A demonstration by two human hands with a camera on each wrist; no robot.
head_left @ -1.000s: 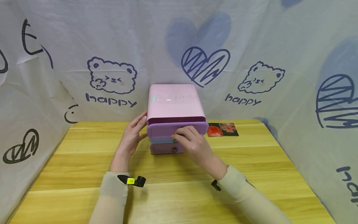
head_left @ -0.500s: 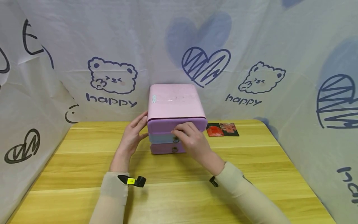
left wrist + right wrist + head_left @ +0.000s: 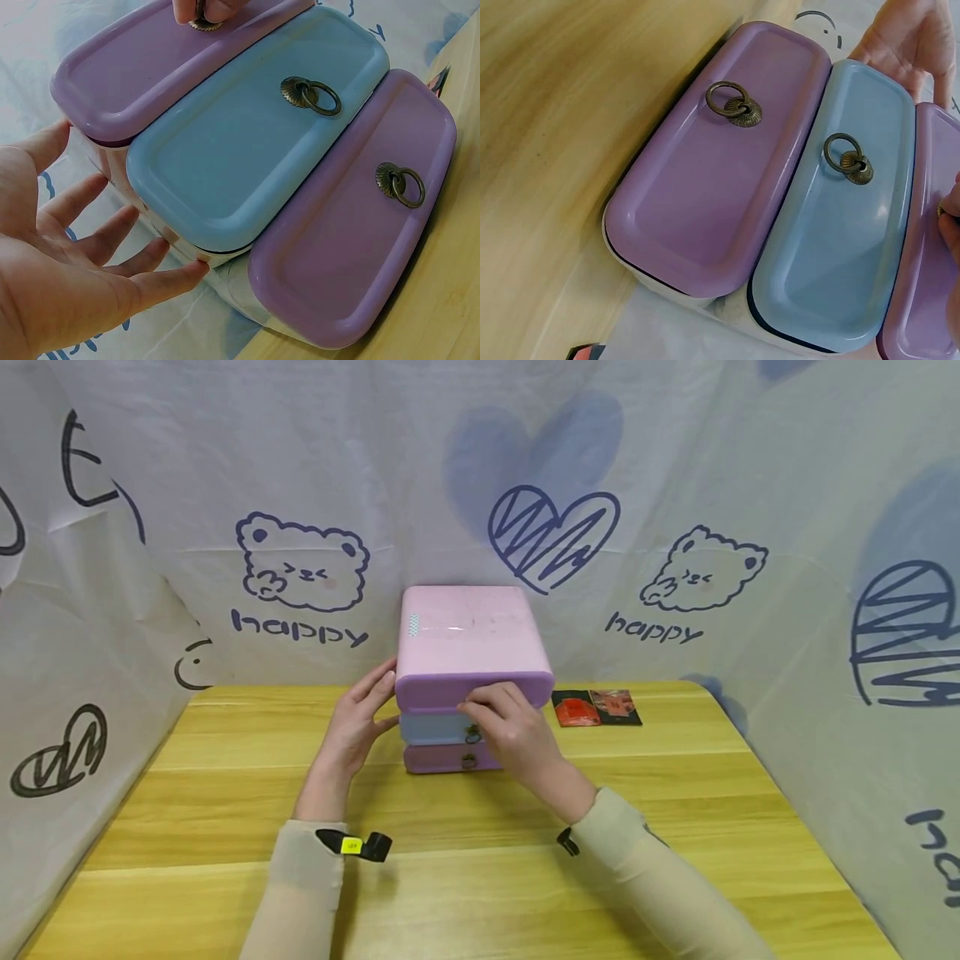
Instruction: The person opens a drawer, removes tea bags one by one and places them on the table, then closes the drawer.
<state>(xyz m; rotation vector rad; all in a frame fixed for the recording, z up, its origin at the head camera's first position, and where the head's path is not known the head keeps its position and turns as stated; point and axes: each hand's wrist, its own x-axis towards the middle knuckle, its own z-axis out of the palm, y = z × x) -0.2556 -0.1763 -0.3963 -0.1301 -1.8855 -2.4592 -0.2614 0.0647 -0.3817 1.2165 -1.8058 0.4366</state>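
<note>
A small pink cabinet (image 3: 472, 631) with three stacked drawers stands at the back of the table. My right hand (image 3: 521, 735) pinches the metal pull (image 3: 204, 25) of the purple top drawer (image 3: 427, 693), mostly covering that pull. The top drawer's front lies about level with the cabinet's edge. Below it, the blue middle drawer (image 3: 240, 142) and the purple bottom drawer (image 3: 712, 187) carry bronze ring pulls hanging free. My left hand (image 3: 352, 722) rests its spread fingertips against the cabinet's left side, as the left wrist view shows.
Two flat dark-and-red packets (image 3: 596, 707) lie on the wooden table (image 3: 465, 877) just right of the cabinet. A white cloth with blue drawings (image 3: 300, 468) hangs behind and along both sides. Each wrist wears a black camera strap.
The top drawer has slid back into the cabinet, pushed by my right hand, and the dark gap above its front has gone. My left hand has stayed in place.
</note>
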